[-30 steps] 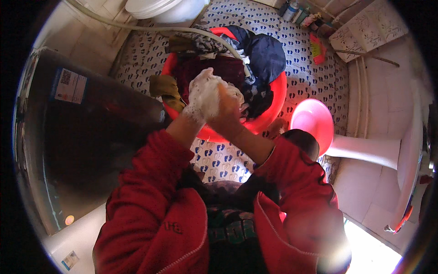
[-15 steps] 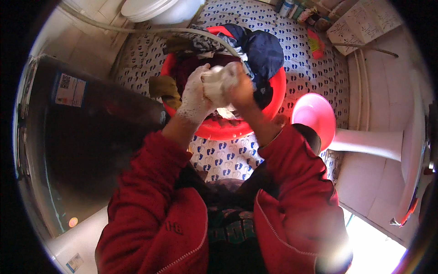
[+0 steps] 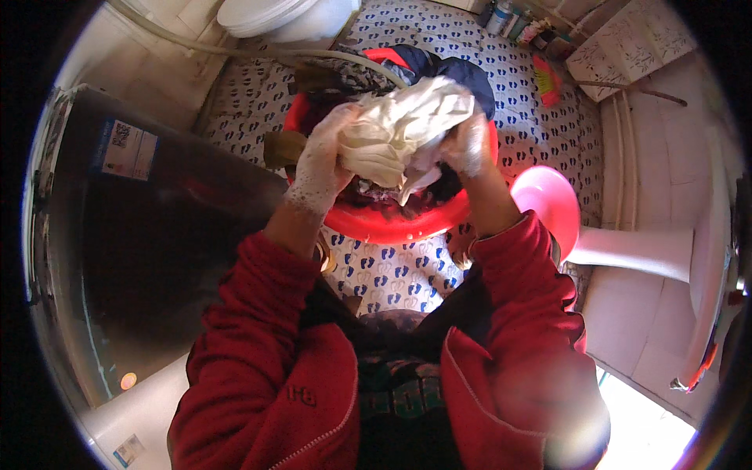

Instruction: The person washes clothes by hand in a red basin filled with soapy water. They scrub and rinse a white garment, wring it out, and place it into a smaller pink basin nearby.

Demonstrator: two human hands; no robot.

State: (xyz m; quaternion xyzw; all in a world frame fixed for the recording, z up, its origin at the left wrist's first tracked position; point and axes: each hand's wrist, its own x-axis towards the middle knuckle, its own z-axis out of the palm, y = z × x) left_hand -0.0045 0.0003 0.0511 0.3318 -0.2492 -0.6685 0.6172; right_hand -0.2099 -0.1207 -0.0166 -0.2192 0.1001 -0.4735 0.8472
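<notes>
A wet, crumpled cream-white cloth (image 3: 407,129) is stretched between my hands above a red basin (image 3: 376,229). My left hand (image 3: 329,149), coated in soap suds, grips the cloth's left side. On its right side, my right hand (image 3: 468,145) has hold of it, also sudsy and slightly blurred. What kind of garment the cloth is, I cannot tell. Under it the basin holds dark red and patterned laundry, partly hidden. A navy garment (image 3: 462,78) hangs over the far right rim, and an olive cloth (image 3: 283,149) over the left rim.
A pale hose (image 3: 305,53) runs across above the basin's far side. To the right are a pink basin (image 3: 548,205) and a white sink pedestal (image 3: 630,249). A dark appliance panel (image 3: 172,258) stands at left. Several bottles (image 3: 501,17) line the far wall.
The cloth was bunched tightly between my two hands; now it is spread open wider. My right hand has moved to the right, away from the left one.
</notes>
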